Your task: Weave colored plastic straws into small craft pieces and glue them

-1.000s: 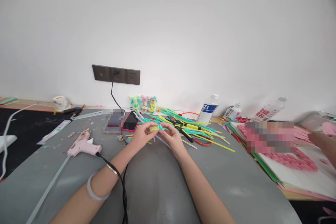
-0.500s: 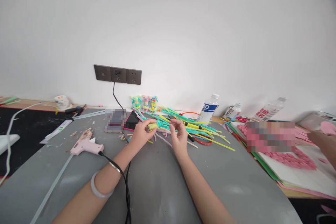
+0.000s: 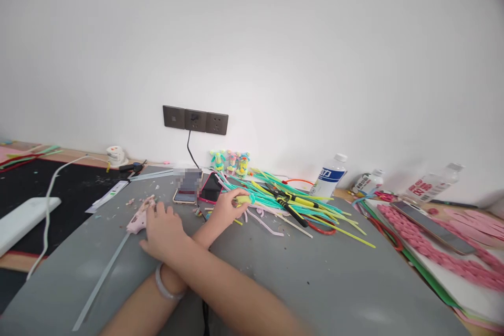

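My left hand point(image 3: 224, 214), with a pale bracelet on its wrist, pinches a small yellow and teal pipe-cleaner piece point(image 3: 244, 199) in front of the pipe-cleaner pile. Crossed over my left forearm, my right hand point(image 3: 164, 228) lies over the handle of the pink glue gun point(image 3: 138, 219). Its fingers are apart, and they hide the grip. A pale glue stick point(image 3: 100, 278) trails from the back of the gun toward the front. Yellow and black pliers point(image 3: 284, 200) rest on the teal, yellow and pink pipe cleaners point(image 3: 334, 218).
Phones point(image 3: 189, 186) lie behind my hands. Small pipe-cleaner figures point(image 3: 231, 163) stand at the wall. A white bottle point(image 3: 329, 176) leans at the back, right of the pile. Rightward are a pink braided strip point(image 3: 409, 228) and another phone point(image 3: 435, 228). A black cable point(image 3: 206, 315) runs beneath my arms.
My right hand has left the pipe cleaners and crossed leftward over my left arm to the glue gun. My left hand still holds its piece. The view has turned slightly left.
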`<state>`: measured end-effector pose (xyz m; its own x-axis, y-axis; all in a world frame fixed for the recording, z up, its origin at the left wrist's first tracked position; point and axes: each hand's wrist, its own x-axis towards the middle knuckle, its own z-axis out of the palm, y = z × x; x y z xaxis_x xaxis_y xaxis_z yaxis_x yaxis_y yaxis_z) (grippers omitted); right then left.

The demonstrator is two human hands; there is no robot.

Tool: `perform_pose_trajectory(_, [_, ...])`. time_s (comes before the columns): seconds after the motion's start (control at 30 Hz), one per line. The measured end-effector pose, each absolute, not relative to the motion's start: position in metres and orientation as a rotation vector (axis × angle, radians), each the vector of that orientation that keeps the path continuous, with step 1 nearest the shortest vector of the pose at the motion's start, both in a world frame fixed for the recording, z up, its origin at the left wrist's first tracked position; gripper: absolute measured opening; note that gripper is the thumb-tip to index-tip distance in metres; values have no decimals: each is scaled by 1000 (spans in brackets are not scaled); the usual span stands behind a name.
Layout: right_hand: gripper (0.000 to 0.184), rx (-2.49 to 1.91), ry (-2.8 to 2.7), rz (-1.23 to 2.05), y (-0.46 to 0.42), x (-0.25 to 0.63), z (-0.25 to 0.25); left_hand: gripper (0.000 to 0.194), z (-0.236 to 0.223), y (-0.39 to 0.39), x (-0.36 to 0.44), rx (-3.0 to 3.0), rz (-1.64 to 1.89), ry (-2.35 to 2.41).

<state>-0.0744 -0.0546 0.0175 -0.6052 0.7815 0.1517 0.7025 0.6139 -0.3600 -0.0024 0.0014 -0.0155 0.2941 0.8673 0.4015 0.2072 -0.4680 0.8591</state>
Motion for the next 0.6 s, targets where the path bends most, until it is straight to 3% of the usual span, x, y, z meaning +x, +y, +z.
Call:
perform_pose_trajectory(0.17, [51, -1347, -2553, 492, -38, -82, 12, 20, -16, 7, -7, 1833, 1230, 1004])
perform_pose_trajectory(0.33, [63, -1281, -2497, 704, -35, -68, 13, 23, -16, 4, -5, 1819, 1193, 991])
perform_pose_trajectory(0.5, [33, -1076, -1902, 1235, -22, -60, 17, 24, -21, 7, -5, 1776, 1139, 969])
perform_pose_trajectory(0.6, [38, -722, -1476, 1516, -15, -37, 27, 25, -22, 11, -5, 1733, 1186, 1059])
